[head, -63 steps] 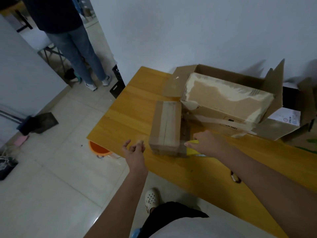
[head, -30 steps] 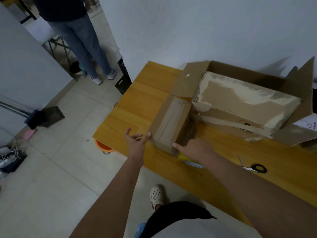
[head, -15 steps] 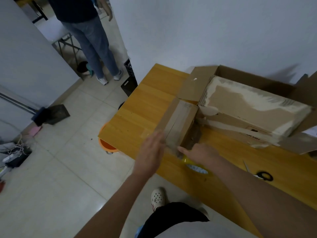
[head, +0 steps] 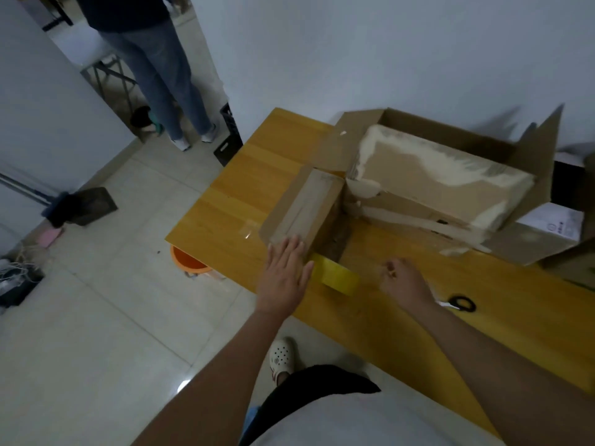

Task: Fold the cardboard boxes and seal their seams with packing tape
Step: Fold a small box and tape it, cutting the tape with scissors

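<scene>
A small closed cardboard box point(head: 306, 207) with tape along its top seam lies on the wooden table point(head: 244, 175). My left hand point(head: 285, 275) presses flat on the box's near end, fingers straight. A yellow roll of packing tape point(head: 336, 278) lies against that near end, just right of my left hand. My right hand point(head: 402, 280) hovers to the right of the roll, apart from it, fingers loosely curled with nothing seen in them. Black-handled scissors point(head: 462, 304) lie on the table right of my right hand.
A large open cardboard box point(head: 531, 156) holding a torn carton point(head: 434, 181) stands against the wall behind the small box. A person point(head: 154, 59) stands on the tiled floor at the far left. An orange bucket point(head: 190, 263) sits under the table's corner.
My left hand came down from the air onto the box's near end. My right hand left the tape roll and moved right. The box was turned slightly.
</scene>
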{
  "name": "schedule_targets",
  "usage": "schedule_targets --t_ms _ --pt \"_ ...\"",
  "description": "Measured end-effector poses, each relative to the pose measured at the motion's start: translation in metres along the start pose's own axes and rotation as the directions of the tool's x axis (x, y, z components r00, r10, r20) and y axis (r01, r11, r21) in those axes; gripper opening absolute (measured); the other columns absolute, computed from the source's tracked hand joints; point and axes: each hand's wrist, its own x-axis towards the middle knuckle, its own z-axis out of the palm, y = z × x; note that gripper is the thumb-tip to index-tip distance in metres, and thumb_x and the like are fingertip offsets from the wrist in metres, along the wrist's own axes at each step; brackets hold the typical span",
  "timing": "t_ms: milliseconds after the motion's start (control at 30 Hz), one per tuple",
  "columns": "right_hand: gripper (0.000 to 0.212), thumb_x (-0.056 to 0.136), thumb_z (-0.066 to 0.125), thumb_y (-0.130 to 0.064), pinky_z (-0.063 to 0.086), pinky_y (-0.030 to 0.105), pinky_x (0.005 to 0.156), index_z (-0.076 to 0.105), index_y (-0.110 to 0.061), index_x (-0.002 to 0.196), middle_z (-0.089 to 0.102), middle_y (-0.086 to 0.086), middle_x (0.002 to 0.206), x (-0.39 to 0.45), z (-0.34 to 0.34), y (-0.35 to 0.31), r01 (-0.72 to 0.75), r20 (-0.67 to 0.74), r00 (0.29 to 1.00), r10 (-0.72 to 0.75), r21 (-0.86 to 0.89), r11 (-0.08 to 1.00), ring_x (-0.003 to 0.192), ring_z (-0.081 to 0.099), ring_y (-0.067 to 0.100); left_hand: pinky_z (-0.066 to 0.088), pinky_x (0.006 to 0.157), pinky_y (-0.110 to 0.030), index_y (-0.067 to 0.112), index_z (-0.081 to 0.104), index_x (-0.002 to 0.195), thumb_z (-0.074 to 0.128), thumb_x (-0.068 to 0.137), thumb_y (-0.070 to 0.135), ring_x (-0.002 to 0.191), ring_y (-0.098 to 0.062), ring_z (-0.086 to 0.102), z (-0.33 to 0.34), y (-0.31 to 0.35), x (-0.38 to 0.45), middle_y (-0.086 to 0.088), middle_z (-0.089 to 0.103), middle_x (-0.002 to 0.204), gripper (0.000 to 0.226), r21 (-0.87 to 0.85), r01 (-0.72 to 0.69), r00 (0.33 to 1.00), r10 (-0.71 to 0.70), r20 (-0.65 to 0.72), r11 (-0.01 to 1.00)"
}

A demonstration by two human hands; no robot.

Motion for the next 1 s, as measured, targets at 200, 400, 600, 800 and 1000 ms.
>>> schedule_targets --t_ms 200,400,600,800,1000 --pt "0.043 0.095 0.056 -0.034 0.040 0.044 0.100 0.043 -0.018 0.132 0.030 0.007 0.137 -0.043 -0.010 0.120 -0.220 -0.018 0.973 0.230 -0.369 0.903 0.126 0.033 0.032 -0.004 0.123 -0.037 0.015 0.043 0.146 0.010 0.100 0.058 0.147 -0.006 0.011 0.003 0.006 0.001 0.000 0.034 0.158 0.071 0.005 0.019 0.998 -0.018 -0.058 1.000" --pt "0.044 0.092 0.061 -0.035 0.045 0.038 0.100 0.044 -0.019 0.130 0.035 0.007 0.135 -0.042 -0.010 0.136 -0.102 0.057 0.989 0.136 -0.403 0.909 0.125 0.041 0.026 -0.006 0.122 -0.035 0.015 0.045 0.144 0.017 0.102 0.052 0.149 -0.009 0.015 0.002 0.006 0.001 -0.001 0.035 0.157 0.063 0.055 0.017 0.998 -0.014 -0.059 0.998" --pt "0.043 0.098 0.055 -0.032 0.045 0.037 0.095 0.042 -0.022 0.138 0.033 0.009 0.140 -0.042 -0.003 0.134 -0.082 0.065 0.989 0.134 -0.511 0.855 0.121 0.044 0.028 -0.005 0.123 -0.037 0.014 0.046 0.144 0.016 0.101 0.053 0.149 -0.010 0.016 0.000 0.007 0.003 -0.001 0.036 0.157 0.065 0.049 0.028 0.999 -0.025 -0.048 0.998" --pt "0.038 0.092 0.059 -0.049 0.032 0.042 0.108 0.057 -0.031 0.125 0.029 0.003 0.145 -0.039 -0.008 0.145 -0.031 -0.010 0.999 0.030 -0.416 0.909 0.137 0.025 0.026 0.000 0.123 -0.042 0.013 0.046 0.143 0.017 0.101 0.053 0.149 -0.012 0.019 0.001 0.006 0.003 -0.002 0.038 0.156 0.064 0.031 0.025 0.998 -0.024 -0.055 0.999" --pt "0.049 0.094 0.060 -0.036 0.036 0.041 0.108 0.044 -0.019 0.137 0.026 0.003 0.149 -0.033 -0.001 0.151 0.083 0.045 0.996 -0.071 -0.430 0.899 0.140 0.027 0.024 0.001 0.123 -0.042 0.014 0.046 0.143 0.020 0.102 0.049 0.149 -0.013 0.020 0.000 0.008 0.001 -0.002 0.039 0.155 0.060 0.008 0.025 0.998 -0.025 -0.056 1.000"
